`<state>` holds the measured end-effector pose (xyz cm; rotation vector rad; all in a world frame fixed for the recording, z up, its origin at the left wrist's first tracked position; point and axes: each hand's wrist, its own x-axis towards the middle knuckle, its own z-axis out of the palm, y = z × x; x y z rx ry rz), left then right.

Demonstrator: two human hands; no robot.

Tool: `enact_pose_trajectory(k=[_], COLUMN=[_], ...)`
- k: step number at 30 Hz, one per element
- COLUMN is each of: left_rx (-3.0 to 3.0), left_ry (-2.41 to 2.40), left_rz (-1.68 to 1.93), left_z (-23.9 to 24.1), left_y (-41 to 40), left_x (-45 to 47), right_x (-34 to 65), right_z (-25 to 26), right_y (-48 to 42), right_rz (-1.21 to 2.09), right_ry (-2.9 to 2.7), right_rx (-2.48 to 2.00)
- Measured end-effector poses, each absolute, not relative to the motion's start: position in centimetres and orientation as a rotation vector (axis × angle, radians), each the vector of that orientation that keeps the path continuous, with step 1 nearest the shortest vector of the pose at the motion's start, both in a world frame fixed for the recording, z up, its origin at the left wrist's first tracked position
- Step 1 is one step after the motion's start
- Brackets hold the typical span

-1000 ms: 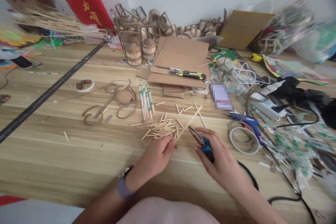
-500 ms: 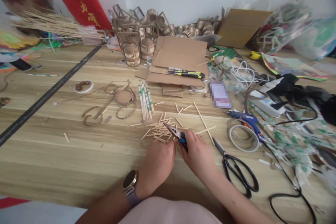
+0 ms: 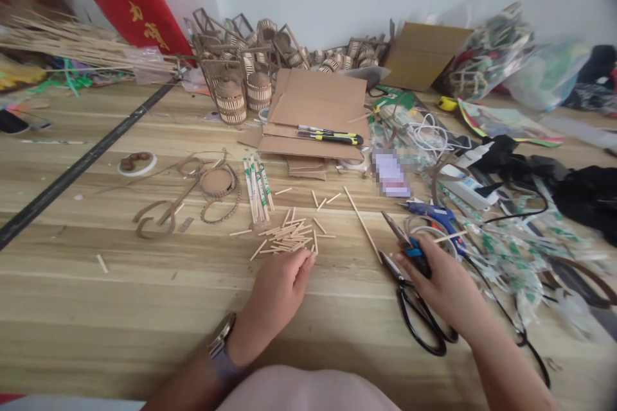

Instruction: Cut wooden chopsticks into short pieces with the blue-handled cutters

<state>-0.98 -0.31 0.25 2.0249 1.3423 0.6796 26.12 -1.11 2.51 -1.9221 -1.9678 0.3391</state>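
Note:
My left hand point(image 3: 277, 289), with a watch on its wrist, is closed in a pinch on a short wooden stick point(image 3: 315, 242). It rests at the near edge of a loose pile of short wooden sticks point(image 3: 286, 233). Further right, my right hand point(image 3: 446, 282) grips needle-nose pliers point(image 3: 397, 228) with blue-and-black handles, jaws pointing away and left. A longer piece of stick point(image 3: 452, 237) juts out beyond that hand; its other end is hidden. Beneath the right hand lie black-handled scissors point(image 3: 418, 321). One long thin stick point(image 3: 359, 217) lies between the pile and the pliers.
Wrapped chopsticks point(image 3: 258, 189) lie behind the pile. Utility knives point(image 3: 330, 135) rest on cardboard point(image 3: 318, 99). A blue glue gun point(image 3: 436, 212), tape roll, phone point(image 3: 390, 173) and plastic wrappers point(image 3: 511, 270) crowd the right. Small woven lanterns point(image 3: 231, 103) stand at the back.
My right hand has moved right, away from my left hand, carrying the pliers over the scissors. My left hand stays by the pile, now showing a short stick at its fingertips. The view has shifted slightly.

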Motion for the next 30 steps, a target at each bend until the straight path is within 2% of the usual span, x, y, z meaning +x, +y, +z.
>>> enact_pose_trajectory(k=[6,11,16,30], left_rx=[2.189,1.653,1.315,1.449], left_ry=[1.298,1.139,0.947,1.063], left_rz=[1.159,0.798,0.642,0.558], left_z=[0.0,0.4,-0.6,0.6], left_y=[-0.2,-0.4,-0.1,-0.1], left_x=[-0.9,-0.7,-0.7,-0.7], right_x=[23.0,18.8,17.4,16.8], right_z=[2.4,2.7,2.0,2.1], right_y=[-1.8,-1.7,-1.2,-1.0], right_rz=[0.462,0.723,0.746,0.927], right_ry=[-2.103,-2.2,-2.27,-2.242], right_rx=[-1.696,-1.421,-1.349,-1.229])
